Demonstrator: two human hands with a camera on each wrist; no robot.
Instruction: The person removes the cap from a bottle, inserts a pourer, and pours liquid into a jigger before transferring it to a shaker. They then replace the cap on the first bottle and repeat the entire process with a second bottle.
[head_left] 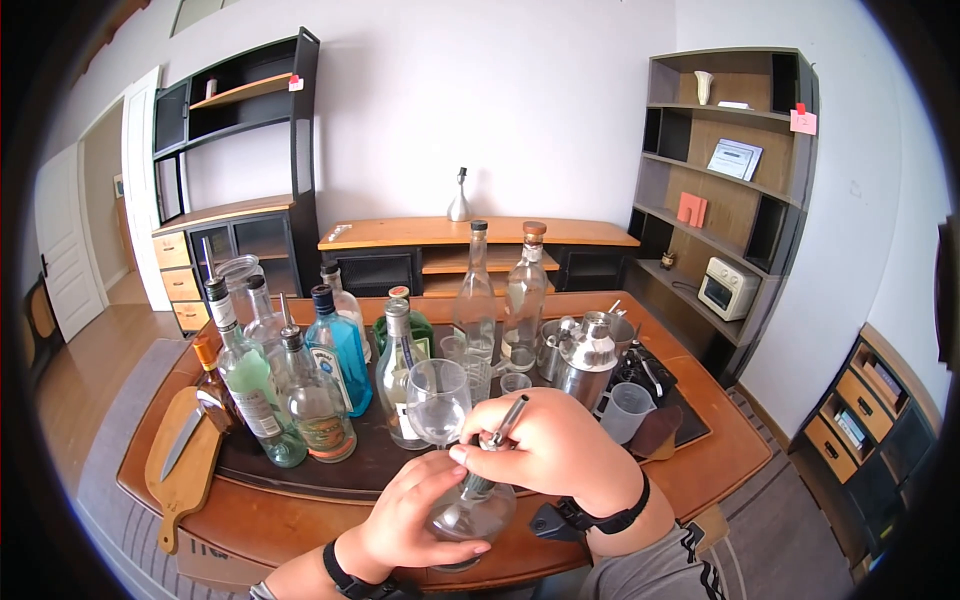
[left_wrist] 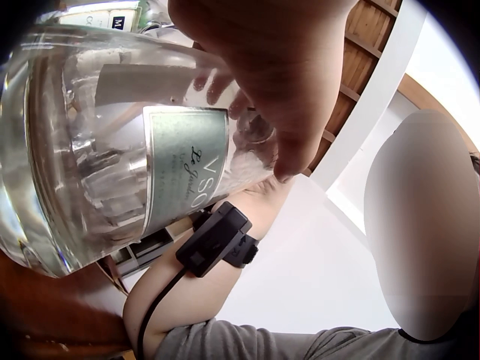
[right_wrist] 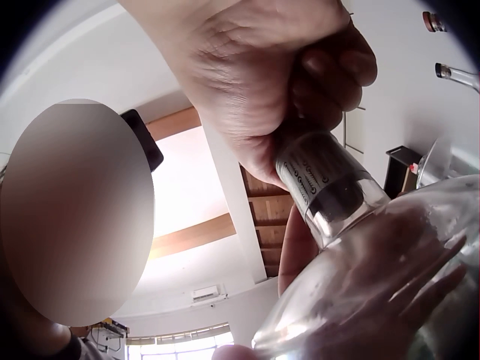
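Observation:
A clear, round-shouldered glass bottle [head_left: 478, 515] stands at the near edge of the table. My left hand [head_left: 410, 510] grips its body, thumb on the near side and fingers at the shoulder. My right hand [head_left: 550, 440] pinches the metal pour spout [head_left: 513, 418] at the bottle's mouth, its fingers curled over the top. In the right wrist view, a grey printed band wraps the bottle neck [right_wrist: 319, 176], just below that hand. The left wrist view shows a pale green label [left_wrist: 187, 161] on the bottle. Directly beyond the hands is a stemmed glass [head_left: 438, 400].
Several liquor bottles crowd the left, including a blue bottle [head_left: 340, 350]. A cutting board [head_left: 185, 490] with a knife [head_left: 182, 445] lies at far left. A metal shaker [head_left: 587, 365] and plastic measuring jug [head_left: 627, 412] stand right. Two tall bottles [head_left: 475, 300] rise behind.

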